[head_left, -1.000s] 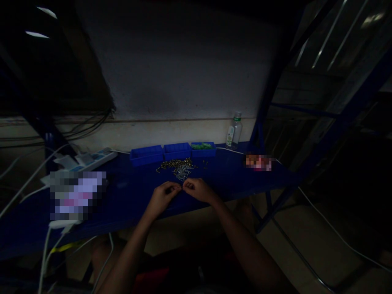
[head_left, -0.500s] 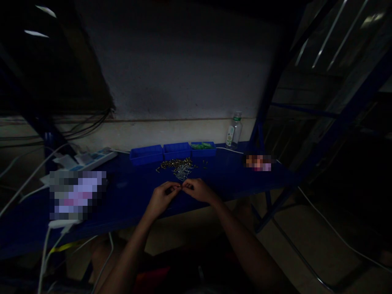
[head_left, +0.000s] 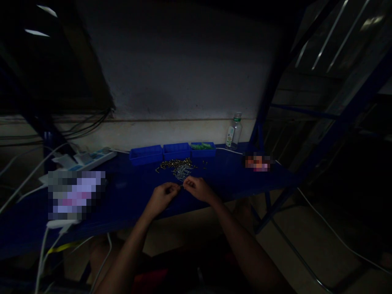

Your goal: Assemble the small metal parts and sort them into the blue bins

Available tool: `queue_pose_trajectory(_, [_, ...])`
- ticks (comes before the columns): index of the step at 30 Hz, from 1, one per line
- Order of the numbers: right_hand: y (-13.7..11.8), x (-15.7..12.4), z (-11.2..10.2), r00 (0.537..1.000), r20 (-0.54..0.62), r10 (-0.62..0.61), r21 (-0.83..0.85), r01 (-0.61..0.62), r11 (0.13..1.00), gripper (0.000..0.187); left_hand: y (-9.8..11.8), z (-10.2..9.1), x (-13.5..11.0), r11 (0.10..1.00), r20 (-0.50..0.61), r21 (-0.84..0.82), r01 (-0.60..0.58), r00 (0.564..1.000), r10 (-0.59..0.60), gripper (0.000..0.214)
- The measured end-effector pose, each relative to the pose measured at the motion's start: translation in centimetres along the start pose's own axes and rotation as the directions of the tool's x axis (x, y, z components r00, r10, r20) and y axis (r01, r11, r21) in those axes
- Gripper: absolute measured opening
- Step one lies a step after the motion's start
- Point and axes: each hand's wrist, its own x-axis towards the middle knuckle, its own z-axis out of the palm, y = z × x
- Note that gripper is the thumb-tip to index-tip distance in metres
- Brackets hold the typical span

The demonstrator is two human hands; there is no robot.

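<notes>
My left hand [head_left: 163, 197] is closed in a pinch over the blue table, thumb and forefinger pressed together. My right hand [head_left: 198, 189], pinched as well, meets it at the fingertips. A tiny thin piece [head_left: 181, 186] shows between the two hands, too small and dark to name. Just beyond my fingers lies a loose heap of silver screw-like pieces [head_left: 183, 172]. Brass-coloured small pieces [head_left: 176, 163] are heaped behind and partly beside the silver ones. A few stray pieces [head_left: 205, 164] lie to the right of the heap.
Along the wall stand three blue bins [head_left: 145, 154]; the right one holds green pieces [head_left: 202, 146]. A clear bottle [head_left: 234, 132] stands at the back right. On the left are a white power strip [head_left: 94, 158], cables and a blurred object [head_left: 78, 194]. Another blurred item [head_left: 259, 162] lies right.
My right hand has shifted slightly up, and its fingertips have drawn a little away from my left. A small piece shows in the gap. The left hand is nearly still.
</notes>
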Motion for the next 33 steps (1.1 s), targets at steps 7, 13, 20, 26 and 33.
queue_pose_trajectory(7, [1.2,0.7,0.4,0.998,-0.035,0.058,0.051,-0.056,0.997,0.014,-1.5,-2.7,4.9,0.994,-0.171,0.079,0.075,0.983,-0.06,0.035])
queue_pose_trajectory(13, [0.8,1.2,0.0,0.984,-0.172,0.053,0.216,-0.015,0.976,0.017,-2.5,-4.5,12.3,0.918,-0.315,0.327,0.223,0.942,-0.116,0.04])
queue_pose_trajectory(20, [1.2,2.7,-0.8,0.64,-0.652,0.407,0.543,0.02,0.84,0.026,-3.3,-3.9,17.2,0.767,-0.332,0.535,0.355,0.923,-0.196,0.042])
queue_pose_trajectory(26, [4.1,3.9,-2.7,0.484,-0.63,0.607,0.577,-0.232,0.783,0.038,-3.8,-3.7,18.6,0.741,-0.306,0.56,0.371,0.924,-0.23,0.041])
queue_pose_trajectory(33, [4.5,3.0,-4.4,0.8,-0.563,0.206,-0.247,-0.402,0.882,0.022,-3.8,-3.8,18.4,0.714,-0.264,0.604,0.355,0.934,-0.241,0.048])
